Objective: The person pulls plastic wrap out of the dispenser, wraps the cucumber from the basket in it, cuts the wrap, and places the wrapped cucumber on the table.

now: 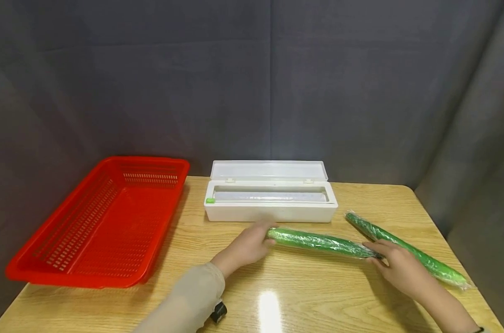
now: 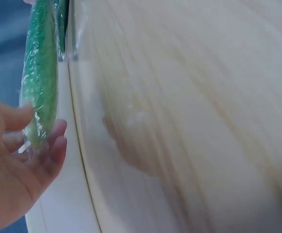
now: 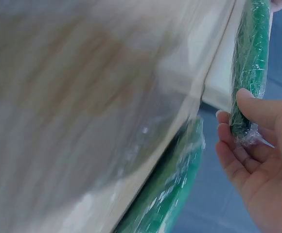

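Observation:
A long green cucumber point(image 1: 318, 241) wrapped in clear film is held between both hands, lifted over the wooden table. My left hand point(image 1: 252, 243) grips its paler end; in the left wrist view the thumb point(image 2: 19, 116) lies on one side and the fingers curl round the other. At the dark end, my right hand point(image 1: 401, 268) pinches the cucumber, where loose film point(image 3: 250, 135) bunches past the tip. A second wrapped cucumber point(image 1: 437, 267) lies slantwise on the table at the right, partly hidden behind the right hand.
Behind the hands stands a white cling film box point(image 1: 272, 213), lid raised, with a film roll point(image 1: 270, 197) inside and a green slider point(image 1: 210, 200) at its left. A red plastic basket point(image 1: 152, 273) stands at the left. Grey curtains point(image 1: 235, 92) hang behind the table point(image 1: 318, 296).

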